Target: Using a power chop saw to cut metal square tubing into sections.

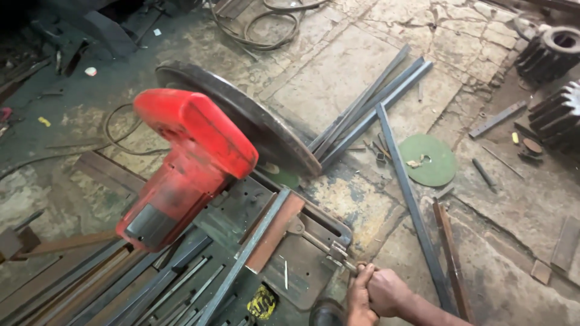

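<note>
A chop saw with a red motor housing (193, 157) and a dark round blade guard (254, 121) stands tilted up over its grey base (296, 265). A long steel bar (254, 241) lies across the base in the vise, beside a rusty flat strip (275, 232). At the base's right corner, my left hand (357, 297) and my right hand (388, 290) are closed together around the vise crank handle (338, 253). My right forearm runs off toward the bottom right.
Several long steel bars (368, 108) lie fanned on the cracked concrete floor behind the saw, and one (411, 199) runs toward me. A green cutting disc (429, 160) lies to the right. Large gears (553, 78) sit at the far right. More bars (121, 284) are stacked at the lower left.
</note>
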